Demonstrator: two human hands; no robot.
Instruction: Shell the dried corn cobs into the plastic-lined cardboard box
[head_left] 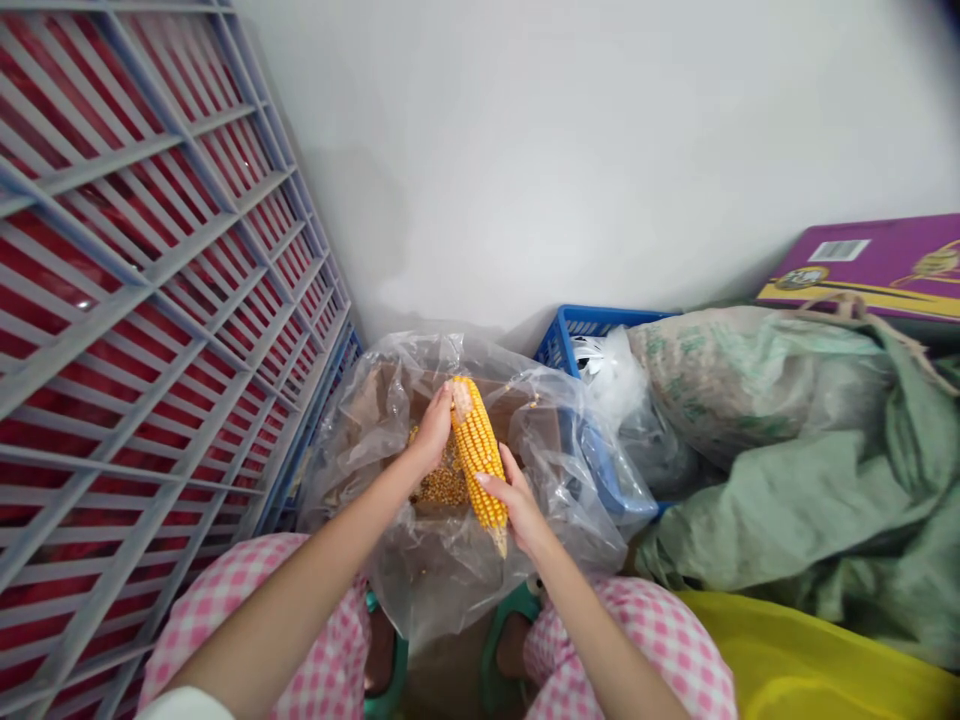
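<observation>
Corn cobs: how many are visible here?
1. The corn cob is held by the left hand and right hand over the plastic bag; others may be hidden in the green sacks.

Clear plastic bag (574,455) in the middle, loose yellow kernels (444,488) inside. Above its opening, yellow corn cob (480,450), left hand (433,432) at far end, right hand (521,512) at near end. Left of bag, grey slatted rack (150,300); right, blue plastic basket (571,325), then green woven sacks (787,500).

Open above the plastic bag (442,570) — grid rack (150,300) left, sacks (787,470) right.
</observation>
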